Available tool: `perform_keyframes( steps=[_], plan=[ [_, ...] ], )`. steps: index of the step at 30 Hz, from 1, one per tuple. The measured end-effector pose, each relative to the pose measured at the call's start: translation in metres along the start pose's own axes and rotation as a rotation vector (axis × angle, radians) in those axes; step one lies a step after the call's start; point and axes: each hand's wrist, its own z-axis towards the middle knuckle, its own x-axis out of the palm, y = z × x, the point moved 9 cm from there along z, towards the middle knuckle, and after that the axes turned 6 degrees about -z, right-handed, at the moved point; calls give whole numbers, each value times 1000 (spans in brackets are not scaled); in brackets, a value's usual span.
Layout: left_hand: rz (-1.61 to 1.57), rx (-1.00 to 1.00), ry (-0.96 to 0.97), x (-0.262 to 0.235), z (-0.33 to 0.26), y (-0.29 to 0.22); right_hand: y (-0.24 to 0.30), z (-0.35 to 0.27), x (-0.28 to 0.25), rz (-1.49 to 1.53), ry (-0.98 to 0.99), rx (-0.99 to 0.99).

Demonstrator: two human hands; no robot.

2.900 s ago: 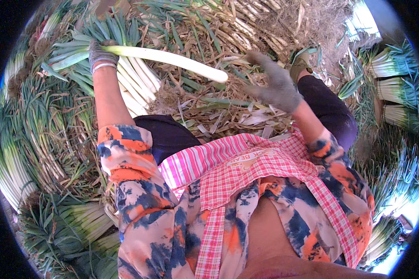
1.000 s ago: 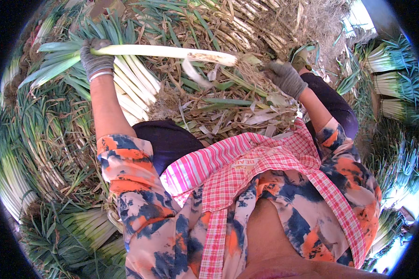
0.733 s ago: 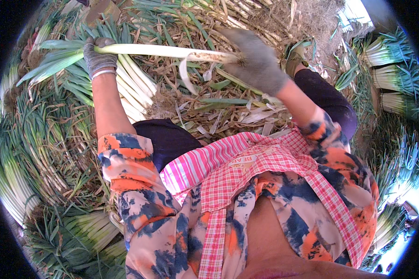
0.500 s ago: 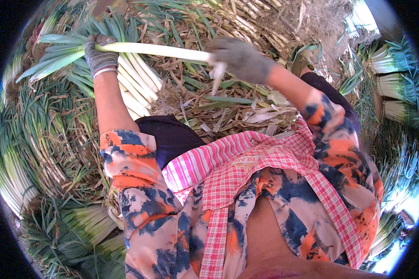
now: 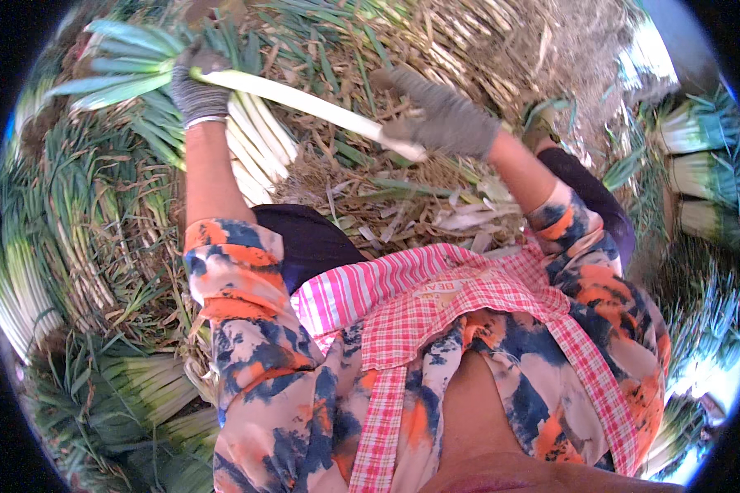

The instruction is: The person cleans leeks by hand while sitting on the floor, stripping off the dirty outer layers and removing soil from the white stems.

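My left hand (image 5: 199, 90), in a grey knit glove, is closed around a leek (image 5: 304, 99) where its white stalk meets the green leaves. The leaves fan out to the left, and the stalk slants down to the right. At its white lower end is my right hand (image 5: 448, 119), also gloved. Its fingers are spread apart above the stalk, and the thumb side lies against or just over the end; actual contact is hard to tell. Beneath my left wrist lies a pile of white-stalked leeks (image 5: 259, 140).
Loose peelings and dry leaves (image 5: 411, 201) cover the ground before me. Unpeeled leeks (image 5: 74, 238) are heaped on the left, with more stalks (image 5: 460, 41) at the far side. Bundled leeks (image 5: 695, 177) stand at the right, and others (image 5: 152, 386) lie at the lower left.
The leek's lower end has dropped, so the stalk slants more. My right hand has opened from around that end, and the pale strip hanging from it is gone from view.
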Motion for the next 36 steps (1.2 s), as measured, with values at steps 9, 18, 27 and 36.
perform_keyframes(
  steps=[9,18,27,36],
  plan=[
    [-6,98,-236,-17,-10,-5,-40,-39,62,257,-25,-105],
    [-47,-73,77,-23,21,1,-37,-50,56,872,60,284],
    [383,44,-660,-78,25,0,-17,-58,19,262,-169,105],
    [186,-90,-478,-170,87,-23,-6,-46,22,-314,-163,103]
  ],
)
